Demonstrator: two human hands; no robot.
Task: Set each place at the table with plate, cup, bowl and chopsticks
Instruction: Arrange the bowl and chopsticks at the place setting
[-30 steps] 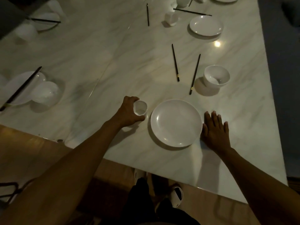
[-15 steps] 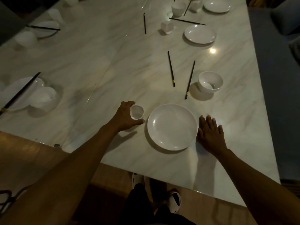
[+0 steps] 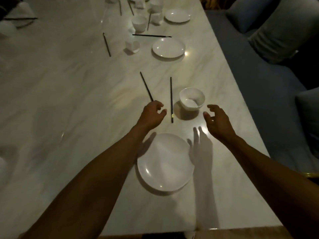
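My left hand hovers over the desk with its fingers loosely curled and holding nothing, right at the near tip of the left chopstick. My right hand hangs just beside the bowl, fingers spread and bent, empty too. The second chopstick lies between my hands, its near end close to the bowl's shadow. The plate sits near the desk edge under my forearms. I cannot find this place's cup; my left arm may hide it.

The risks I see from here:
- The two chopsticks lie apart and splayed. If I pinch one by its very tip, I judge it could pivot and roll away on the smooth marble
- The bowl stands close to the right chopstick. A fast grab with my right hand could knock the bowl into that stick or tip it
- My forearms pass low over the plate. Pulling back carelessly could nudge it toward the edge
- The light is dim and glare spots the desk, so I may misjudge where the thin dark sticks end
- The further places show scattered chopsticks and cups, still to be set straight
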